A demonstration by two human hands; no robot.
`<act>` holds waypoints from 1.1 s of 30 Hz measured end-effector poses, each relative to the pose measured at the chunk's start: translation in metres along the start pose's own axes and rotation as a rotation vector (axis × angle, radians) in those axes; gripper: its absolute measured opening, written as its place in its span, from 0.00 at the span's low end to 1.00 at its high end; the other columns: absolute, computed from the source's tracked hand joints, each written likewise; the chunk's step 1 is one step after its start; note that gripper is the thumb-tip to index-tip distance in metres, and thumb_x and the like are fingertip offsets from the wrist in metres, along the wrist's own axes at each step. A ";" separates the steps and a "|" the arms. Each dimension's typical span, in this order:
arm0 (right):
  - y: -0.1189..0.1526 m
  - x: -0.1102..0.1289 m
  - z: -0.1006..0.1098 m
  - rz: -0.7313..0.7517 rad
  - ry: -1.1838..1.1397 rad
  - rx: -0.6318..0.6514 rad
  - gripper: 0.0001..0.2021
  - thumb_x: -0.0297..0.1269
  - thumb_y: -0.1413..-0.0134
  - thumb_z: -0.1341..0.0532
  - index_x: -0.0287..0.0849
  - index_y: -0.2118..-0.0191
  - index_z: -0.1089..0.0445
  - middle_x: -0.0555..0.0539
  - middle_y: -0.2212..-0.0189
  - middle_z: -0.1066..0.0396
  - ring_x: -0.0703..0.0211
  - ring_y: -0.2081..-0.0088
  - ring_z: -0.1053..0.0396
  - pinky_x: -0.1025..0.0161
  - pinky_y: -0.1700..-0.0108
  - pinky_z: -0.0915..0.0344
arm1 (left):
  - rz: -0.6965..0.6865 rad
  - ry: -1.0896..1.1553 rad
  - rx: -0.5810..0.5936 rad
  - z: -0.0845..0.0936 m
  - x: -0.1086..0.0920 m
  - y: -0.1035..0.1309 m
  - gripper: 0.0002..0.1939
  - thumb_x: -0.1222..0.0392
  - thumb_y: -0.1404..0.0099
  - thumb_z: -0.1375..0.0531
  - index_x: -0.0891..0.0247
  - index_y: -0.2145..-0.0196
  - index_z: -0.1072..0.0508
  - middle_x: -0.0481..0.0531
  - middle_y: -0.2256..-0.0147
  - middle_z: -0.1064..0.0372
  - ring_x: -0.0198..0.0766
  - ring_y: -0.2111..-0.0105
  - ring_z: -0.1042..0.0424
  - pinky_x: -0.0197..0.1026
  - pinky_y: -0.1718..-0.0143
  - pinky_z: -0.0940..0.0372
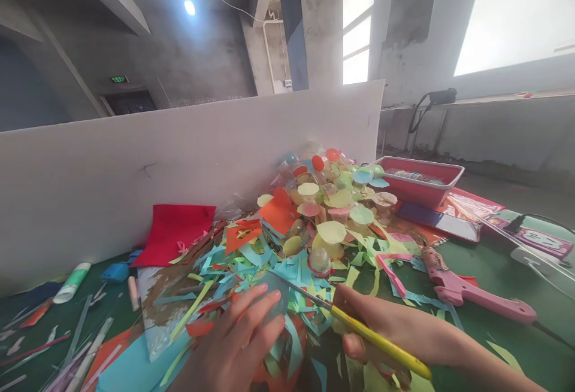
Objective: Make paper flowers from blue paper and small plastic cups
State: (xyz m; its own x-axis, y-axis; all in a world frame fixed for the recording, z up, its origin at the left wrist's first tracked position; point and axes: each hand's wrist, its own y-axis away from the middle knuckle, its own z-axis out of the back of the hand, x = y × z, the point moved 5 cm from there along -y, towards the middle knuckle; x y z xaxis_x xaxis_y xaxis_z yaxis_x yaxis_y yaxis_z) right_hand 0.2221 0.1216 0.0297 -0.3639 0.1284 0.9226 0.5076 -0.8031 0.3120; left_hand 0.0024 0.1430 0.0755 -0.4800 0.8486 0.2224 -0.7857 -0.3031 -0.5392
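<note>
My right hand (372,326) is closed around yellow-handled scissors (381,344), seen edge-on. Their metal blades point up and left, against a piece of light-blue paper (275,289). That paper is pinched in my left hand (238,344), whose thumb is hidden beneath it. Below and around both hands lies a heap of cut paper scraps (251,254) in blue, green and orange. Just beyond the blades, a small clear capsule with a red rim (320,261) rests on the scraps.
Paper-topped capsules (332,200) pile up against a white board (188,158). On the right are a pink glue gun (485,299), a red basket (417,182) and a phone (440,221). A glue stick (72,283) and red sheet (175,233) lie left.
</note>
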 end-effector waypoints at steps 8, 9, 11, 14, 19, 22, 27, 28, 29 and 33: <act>-0.004 -0.004 0.005 0.023 0.073 -0.060 0.27 0.66 0.48 0.43 0.44 0.64 0.45 0.55 0.72 0.37 0.70 0.77 0.40 0.73 0.78 0.41 | -0.066 0.023 -0.030 0.003 -0.009 -0.006 0.19 0.70 0.29 0.56 0.57 0.58 0.28 0.48 0.49 0.27 0.37 0.41 0.37 0.36 0.46 0.36; -0.004 -0.005 0.005 0.017 0.078 -0.063 0.27 0.66 0.48 0.42 0.44 0.64 0.45 0.55 0.72 0.37 0.70 0.77 0.40 0.73 0.78 0.42 | -0.069 0.022 -0.035 0.002 -0.009 -0.006 0.18 0.71 0.29 0.56 0.57 0.59 0.28 0.48 0.49 0.27 0.37 0.41 0.36 0.36 0.47 0.35; -0.005 -0.006 0.005 0.008 0.090 -0.075 0.27 0.65 0.49 0.41 0.44 0.65 0.44 0.55 0.73 0.36 0.70 0.77 0.40 0.73 0.79 0.43 | -0.069 0.021 -0.047 0.002 -0.010 -0.006 0.18 0.72 0.29 0.55 0.57 0.59 0.28 0.47 0.50 0.27 0.37 0.41 0.36 0.36 0.48 0.35; -0.007 -0.010 0.005 -0.008 0.071 -0.078 0.27 0.65 0.49 0.41 0.44 0.64 0.43 0.54 0.74 0.34 0.67 0.77 0.37 0.72 0.78 0.42 | -0.067 0.035 -0.058 0.000 -0.010 -0.005 0.18 0.71 0.29 0.55 0.58 0.58 0.28 0.48 0.50 0.27 0.37 0.41 0.37 0.37 0.47 0.35; -0.010 -0.010 0.007 0.008 0.078 -0.143 0.23 0.60 0.47 0.39 0.43 0.68 0.42 0.53 0.74 0.32 0.66 0.76 0.34 0.72 0.78 0.43 | -0.054 0.040 -0.072 0.000 -0.011 -0.006 0.18 0.73 0.30 0.55 0.58 0.60 0.28 0.47 0.51 0.26 0.36 0.41 0.37 0.38 0.43 0.38; -0.010 -0.008 0.008 0.017 0.069 -0.162 0.22 0.58 0.47 0.38 0.43 0.69 0.42 0.55 0.77 0.36 0.68 0.78 0.38 0.72 0.79 0.48 | -0.026 0.050 -0.065 0.001 -0.013 -0.007 0.18 0.69 0.28 0.56 0.58 0.61 0.28 0.50 0.51 0.25 0.37 0.43 0.34 0.37 0.46 0.35; -0.009 -0.006 0.014 0.014 0.096 -0.264 0.22 0.56 0.47 0.38 0.42 0.70 0.42 0.57 0.77 0.42 0.69 0.76 0.48 0.71 0.76 0.49 | 0.027 0.031 -0.036 0.001 -0.010 -0.003 0.20 0.69 0.29 0.57 0.55 0.59 0.26 0.48 0.49 0.27 0.38 0.43 0.34 0.36 0.49 0.32; -0.009 -0.006 0.015 0.014 0.101 -0.295 0.21 0.56 0.46 0.38 0.42 0.69 0.42 0.56 0.75 0.42 0.68 0.75 0.48 0.70 0.75 0.49 | 0.051 0.026 -0.031 0.001 -0.006 -0.002 0.20 0.69 0.29 0.56 0.54 0.57 0.26 0.48 0.48 0.28 0.38 0.43 0.34 0.37 0.48 0.32; -0.009 -0.006 0.016 0.015 0.107 -0.322 0.21 0.56 0.45 0.39 0.43 0.69 0.42 0.56 0.75 0.42 0.68 0.75 0.49 0.70 0.74 0.49 | 0.080 0.027 -0.023 0.000 -0.002 -0.001 0.20 0.69 0.29 0.55 0.52 0.55 0.26 0.48 0.48 0.28 0.38 0.43 0.33 0.38 0.47 0.32; -0.012 -0.010 0.016 -0.003 0.172 -0.395 0.19 0.54 0.44 0.40 0.44 0.69 0.44 0.57 0.76 0.43 0.67 0.74 0.50 0.69 0.74 0.51 | 0.178 0.059 0.010 0.000 0.014 0.003 0.22 0.68 0.31 0.51 0.46 0.48 0.30 0.48 0.52 0.27 0.38 0.48 0.28 0.42 0.46 0.31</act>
State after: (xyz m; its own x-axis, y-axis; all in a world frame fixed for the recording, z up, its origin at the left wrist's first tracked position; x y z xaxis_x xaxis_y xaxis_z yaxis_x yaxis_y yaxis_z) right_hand 0.2324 0.1396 0.0205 -0.5070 0.0589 0.8599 0.1806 -0.9683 0.1728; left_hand -0.0068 0.1544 0.0772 -0.5888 0.8047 0.0760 -0.6942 -0.4553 -0.5575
